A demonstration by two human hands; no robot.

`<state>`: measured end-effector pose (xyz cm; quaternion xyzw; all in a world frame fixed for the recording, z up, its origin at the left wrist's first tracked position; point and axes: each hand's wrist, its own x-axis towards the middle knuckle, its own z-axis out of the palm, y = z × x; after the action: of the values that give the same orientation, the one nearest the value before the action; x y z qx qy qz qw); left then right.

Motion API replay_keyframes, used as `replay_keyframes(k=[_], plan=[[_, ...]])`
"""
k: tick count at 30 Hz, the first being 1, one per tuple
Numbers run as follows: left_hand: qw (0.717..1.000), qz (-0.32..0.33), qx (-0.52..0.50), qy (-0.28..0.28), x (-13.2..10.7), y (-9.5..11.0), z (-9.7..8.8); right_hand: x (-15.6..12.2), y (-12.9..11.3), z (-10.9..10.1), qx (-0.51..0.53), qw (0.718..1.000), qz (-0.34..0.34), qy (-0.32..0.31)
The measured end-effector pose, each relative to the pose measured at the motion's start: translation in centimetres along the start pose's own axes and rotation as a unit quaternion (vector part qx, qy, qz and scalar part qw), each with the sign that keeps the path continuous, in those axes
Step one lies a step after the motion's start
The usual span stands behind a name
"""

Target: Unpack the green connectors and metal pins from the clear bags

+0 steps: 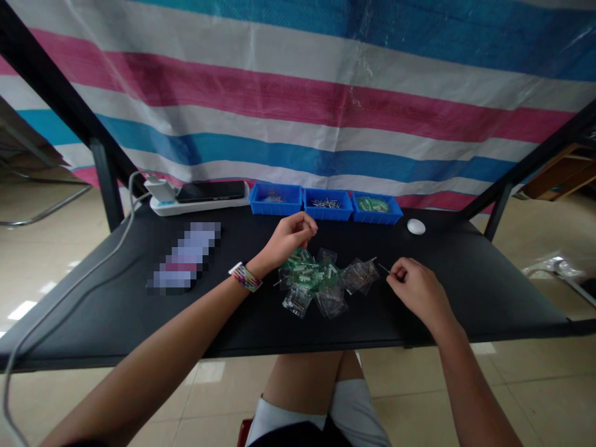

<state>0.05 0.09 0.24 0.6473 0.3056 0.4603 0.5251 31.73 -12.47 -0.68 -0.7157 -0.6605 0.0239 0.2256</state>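
Three blue bins stand in a row at the back of the table: left bin with a few small brownish bits, middle bin with loose metal pins, right bin with green packets. White rounded object, mouse-like, just right of the row. Left of the row, a white power strip with a plug in it and a dark phone lying on top. Pale cable runs over the table's left end and down past the front edge. Pixelated slab lies in front of the strip, details masked.

Mid-table: pile of green pieces and clear packets, with more clear packets on its right. Left hand is over the pile's back left edge, hiding part of it; fingers curled, can't tell if anything is in them. Multicoloured wristband on that wrist. Right hand is right of the packets, thumb and finger pinched on a thin pin that points toward them.

Surface: black table, smooth. Dark frame posts at both sides; striped sheet in blue, white and pink hangs behind. Shiny beige tiled floor below.
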Motion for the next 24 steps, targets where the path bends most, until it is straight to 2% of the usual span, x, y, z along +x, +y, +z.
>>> replay_keyframes(k=[2, 4, 7, 10, 12, 15, 18, 21, 24], plan=[[1.0, -0.003, 0.001, 0.009, 0.1, 0.0, -0.2, 1.2, 0.2, -0.8, 0.025, 0.999, -0.025, 0.018], [1.0, -0.006, 0.002, 0.013, 0.0, 0.3, -0.3, 2.4, -0.2, -1.5, 0.093, 0.994, -0.061, 0.019], [1.0, -0.012, 0.005, -0.004, -0.1, 0.9, -0.4, 4.1, -2.3, -1.8, 0.221, 0.968, -0.12, -0.022], [0.998, -0.023, 0.041, -0.033, -0.2, 0.9, -0.5, 6.0, -5.5, -0.7, 0.266, 0.936, -0.226, -0.051], [0.996, -0.034, 0.072, -0.047, -0.1, 0.6, -0.7, 7.2, -7.3, 0.6, 0.291, 0.918, -0.261, -0.066], [0.993, -0.047, 0.097, -0.057, 0.0, 0.4, -0.8, 8.5, -8.7, 3.1, 0.362, 0.899, -0.233, -0.08], [0.99, -0.063, 0.104, -0.067, -0.1, 0.6, -0.8, 8.6, -9.0, 5.2, 0.411, 0.888, -0.194, -0.069], [0.987, -0.082, 0.112, -0.085, -0.4, 1.1, -0.5, 7.8, -8.9, 6.1, 0.429, 0.882, -0.191, -0.052], [0.982, -0.093, 0.123, -0.104, -0.7, 1.2, -0.1, 7.1, -9.0, 6.1, 0.443, 0.876, -0.188, -0.045]])
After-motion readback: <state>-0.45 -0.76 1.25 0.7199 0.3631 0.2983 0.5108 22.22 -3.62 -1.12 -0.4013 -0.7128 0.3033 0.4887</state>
